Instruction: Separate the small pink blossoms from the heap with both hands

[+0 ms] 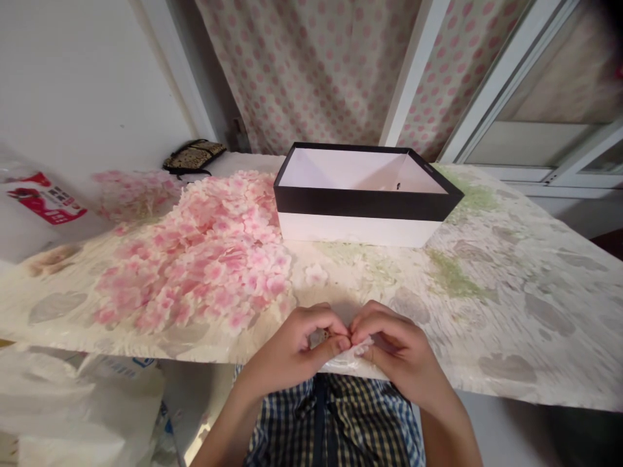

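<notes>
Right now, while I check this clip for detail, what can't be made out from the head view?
- The small pinched thing: the left hand and right hand hide most of it.
- The dark speck inside the black-rimmed box: too small to identify.
- The red-printed bag: cut off by the left edge, print blurred.

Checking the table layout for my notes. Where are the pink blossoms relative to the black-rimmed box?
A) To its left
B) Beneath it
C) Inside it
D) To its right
A: the blossoms lie heaped on the table, to the left of the box.
</notes>
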Available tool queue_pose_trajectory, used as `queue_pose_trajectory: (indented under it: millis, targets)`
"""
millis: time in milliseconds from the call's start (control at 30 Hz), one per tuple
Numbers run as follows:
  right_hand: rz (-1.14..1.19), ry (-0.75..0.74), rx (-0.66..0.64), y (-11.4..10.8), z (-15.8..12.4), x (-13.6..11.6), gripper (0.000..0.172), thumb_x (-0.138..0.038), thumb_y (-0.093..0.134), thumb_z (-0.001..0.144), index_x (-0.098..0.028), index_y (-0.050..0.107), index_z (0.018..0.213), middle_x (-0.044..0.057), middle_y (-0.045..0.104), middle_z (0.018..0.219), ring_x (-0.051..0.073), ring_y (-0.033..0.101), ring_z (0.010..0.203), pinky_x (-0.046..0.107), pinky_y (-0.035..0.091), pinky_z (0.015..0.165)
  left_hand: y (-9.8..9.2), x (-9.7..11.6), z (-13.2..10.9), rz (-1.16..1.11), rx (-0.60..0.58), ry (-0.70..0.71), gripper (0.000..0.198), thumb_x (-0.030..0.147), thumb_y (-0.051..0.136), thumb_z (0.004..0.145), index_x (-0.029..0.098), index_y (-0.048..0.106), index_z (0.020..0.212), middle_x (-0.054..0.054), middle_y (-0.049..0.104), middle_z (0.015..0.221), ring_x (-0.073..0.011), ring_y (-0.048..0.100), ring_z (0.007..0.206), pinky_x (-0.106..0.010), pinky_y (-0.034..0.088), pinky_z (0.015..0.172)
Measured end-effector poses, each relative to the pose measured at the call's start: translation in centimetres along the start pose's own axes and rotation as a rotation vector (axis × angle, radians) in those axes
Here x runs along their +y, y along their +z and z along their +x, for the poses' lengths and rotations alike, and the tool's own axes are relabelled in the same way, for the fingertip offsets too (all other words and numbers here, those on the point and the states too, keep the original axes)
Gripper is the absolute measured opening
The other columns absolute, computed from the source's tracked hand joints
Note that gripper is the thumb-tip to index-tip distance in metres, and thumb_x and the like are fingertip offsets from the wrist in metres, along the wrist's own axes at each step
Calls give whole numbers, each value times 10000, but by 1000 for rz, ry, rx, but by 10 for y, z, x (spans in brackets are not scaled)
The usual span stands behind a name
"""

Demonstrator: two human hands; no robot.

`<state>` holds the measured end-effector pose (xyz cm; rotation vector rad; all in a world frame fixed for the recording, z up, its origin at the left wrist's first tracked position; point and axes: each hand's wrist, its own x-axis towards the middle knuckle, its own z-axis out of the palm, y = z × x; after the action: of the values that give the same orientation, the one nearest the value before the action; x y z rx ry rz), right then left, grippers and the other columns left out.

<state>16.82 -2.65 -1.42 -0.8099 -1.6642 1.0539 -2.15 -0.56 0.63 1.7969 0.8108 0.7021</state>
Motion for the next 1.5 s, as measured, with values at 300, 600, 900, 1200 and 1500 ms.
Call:
queue_pose_trajectory:
  millis: [300, 600, 900, 1200, 1500]
  targets:
    - [1, -12, 3, 0, 0, 0, 108, -150, 618, 854, -252, 641, 832, 4, 584, 793, 147, 576, 759, 278, 438, 642, 1, -1, 0, -14, 1, 4, 98, 199, 570, 884, 171, 617, 802, 1, 579, 767, -106, 523, 693, -219, 371, 602]
    - [3, -18, 13, 0, 0, 0, 122, -138, 613, 850, -254, 649, 840, 4, 590, 798, 148, 582, 760, 279, 449, 642, 0, 0, 0, -14, -1, 17, 99, 191, 561, 891, 171, 615, 811, 2, 580, 773, -105, 533, 706, -218, 390, 631]
    - [-5, -33, 26, 0, 0, 0, 157, -105, 610, 843, -259, 642, 850, -1, 592, 802, 141, 581, 768, 267, 441, 648, 1, 0, 1, -14, 0, 2, 103, 205, 557, 894, 167, 606, 811, 2, 567, 775, -101, 518, 699, -214, 378, 619]
    - [26, 4, 36, 2, 3, 1, 157, -113, 616, 846, -269, 629, 841, -13, 585, 808, 141, 566, 778, 269, 428, 672, -1, 1, 3, -11, 13, -31, 151, 245, 555, 907, 161, 604, 791, 14, 574, 752, -90, 496, 679, -206, 353, 599]
    - [14, 15, 38, 0, 1, 2, 152, -123, 613, 856, -275, 625, 850, -16, 584, 815, 137, 567, 795, 264, 429, 687, 0, -1, 4, -1, 18, -30, 130, 235, 564, 901, 164, 628, 813, 10, 579, 765, -91, 494, 685, -211, 343, 595]
